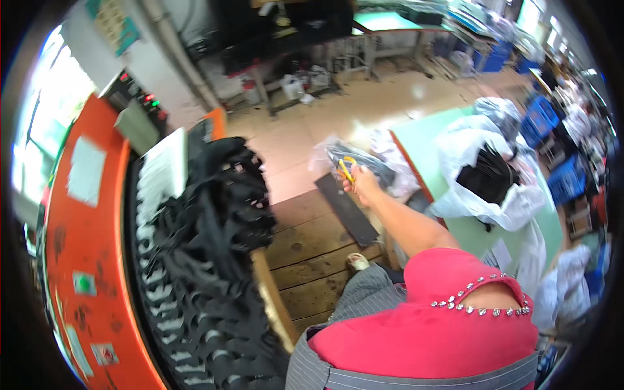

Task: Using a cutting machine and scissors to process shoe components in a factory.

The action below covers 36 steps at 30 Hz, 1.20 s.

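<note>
My right arm reaches forward, and my right hand is closed around a pair of yellow-handled scissors. The blades cannot be made out. Just past the hand lies a clear plastic bag with dark contents. My left hand is outside the view. To the left, a heap of black cut-out fabric strips, full of curved gaps, covers the bed of an orange machine. My right hand is well apart from this heap.
A pale green table on the right bears white plastic bags, one holding black pieces. A dark board lies on the wooden platform below my arm. Blue crates stand farther right. A dark workbench is at the back.
</note>
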Tool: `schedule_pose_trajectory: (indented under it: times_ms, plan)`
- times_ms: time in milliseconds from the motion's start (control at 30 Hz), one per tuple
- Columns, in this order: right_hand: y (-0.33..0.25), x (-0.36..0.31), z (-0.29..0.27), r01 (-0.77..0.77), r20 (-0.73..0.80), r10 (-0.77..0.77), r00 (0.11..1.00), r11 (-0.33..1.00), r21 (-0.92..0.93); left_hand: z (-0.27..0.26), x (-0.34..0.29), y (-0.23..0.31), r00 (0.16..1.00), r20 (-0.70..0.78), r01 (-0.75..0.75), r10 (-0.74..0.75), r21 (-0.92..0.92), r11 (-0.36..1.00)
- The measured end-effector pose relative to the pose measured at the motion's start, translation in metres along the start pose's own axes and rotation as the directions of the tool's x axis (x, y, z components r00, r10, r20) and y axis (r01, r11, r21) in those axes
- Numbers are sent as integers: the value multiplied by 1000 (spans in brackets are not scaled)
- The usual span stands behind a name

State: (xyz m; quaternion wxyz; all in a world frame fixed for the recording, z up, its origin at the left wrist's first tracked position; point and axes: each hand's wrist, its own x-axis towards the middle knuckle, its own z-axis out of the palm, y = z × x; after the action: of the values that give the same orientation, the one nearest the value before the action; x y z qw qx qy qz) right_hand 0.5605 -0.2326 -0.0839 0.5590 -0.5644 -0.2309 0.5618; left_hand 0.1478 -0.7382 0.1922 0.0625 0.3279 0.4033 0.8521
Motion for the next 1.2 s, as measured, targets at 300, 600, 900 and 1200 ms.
schedule_pose_trajectory:
  times_ms: [300,600,900,1200]
  plan:
    - [56,5,-172,-106,-283,97,954,994,-19,201,41,-160,914,161,398,-371,-196,896]
    - [10,89,-226,33,-377,-72,924,994,-108,299,18,-236,748,371,639,-550,-179,748]
    - [122,17,-208,-219,-400,308,863,942,253,333,-3,-271,569,452,786,-687,-51,616]
    - [197,-3,-261,-301,-709,243,662,953,45,343,-21,-294,380,493,878,-783,74,472]
